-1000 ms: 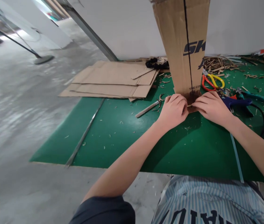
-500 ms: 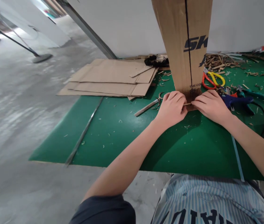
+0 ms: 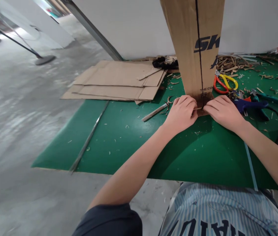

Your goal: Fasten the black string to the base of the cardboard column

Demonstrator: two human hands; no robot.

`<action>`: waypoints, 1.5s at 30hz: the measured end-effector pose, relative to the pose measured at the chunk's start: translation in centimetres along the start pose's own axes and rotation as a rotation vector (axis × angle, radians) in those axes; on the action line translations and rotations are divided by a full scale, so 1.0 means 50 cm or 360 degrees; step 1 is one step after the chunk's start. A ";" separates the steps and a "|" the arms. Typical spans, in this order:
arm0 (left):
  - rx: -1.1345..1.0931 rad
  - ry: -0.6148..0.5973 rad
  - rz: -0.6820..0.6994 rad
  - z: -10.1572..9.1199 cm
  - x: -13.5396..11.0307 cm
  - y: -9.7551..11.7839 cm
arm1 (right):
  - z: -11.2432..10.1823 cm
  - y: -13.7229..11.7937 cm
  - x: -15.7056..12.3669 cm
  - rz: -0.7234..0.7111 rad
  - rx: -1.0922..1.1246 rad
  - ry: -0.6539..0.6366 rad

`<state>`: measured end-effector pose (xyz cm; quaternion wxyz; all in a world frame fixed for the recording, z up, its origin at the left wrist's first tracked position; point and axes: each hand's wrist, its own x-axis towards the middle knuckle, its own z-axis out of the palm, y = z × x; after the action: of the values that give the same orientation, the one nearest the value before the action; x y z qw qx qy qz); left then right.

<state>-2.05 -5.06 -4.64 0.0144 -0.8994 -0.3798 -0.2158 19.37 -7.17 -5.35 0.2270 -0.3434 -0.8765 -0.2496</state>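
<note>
**Left hand (image 3: 181, 113) and right hand (image 3: 224, 113) clamped close together on an upright cardboard panel (image 3: 193, 49)**

The panel stands at 12 o'clock from the hands on the green counter (image 3: 119, 144), with a thin tan sliver (image 3: 198, 108) between the fingertips at its foot. Orange-and-yellow scissors (image 3: 224, 83) lie at 2 o'clock, just beside a heap of brown shavings (image 3: 231, 64), and a blue-handled tool (image 3: 249, 105) sits at 3 o'clock. A stack of flattened cardboard (image 3: 114, 82) lies at 10 o'clock, a wooden stick (image 3: 155, 112) at 9 o'clock and a metal rod (image 3: 88, 137) at 8 o'clock.

head-worn view, facing forward and down
</note>
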 end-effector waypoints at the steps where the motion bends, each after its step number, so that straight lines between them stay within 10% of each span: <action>1: -0.0004 0.0002 0.0006 0.001 0.000 -0.001 | -0.001 -0.001 0.000 0.0016 0.0027 -0.0004; 45: -0.0188 -0.0099 -0.0008 -0.020 0.002 0.002 | -0.063 -0.018 0.027 0.0769 0.1048 0.0085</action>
<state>-2.29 -5.26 -3.69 -0.0512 -0.9041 -0.3688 -0.2098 18.57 -8.95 -2.42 0.3995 -0.4418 -0.7974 0.0962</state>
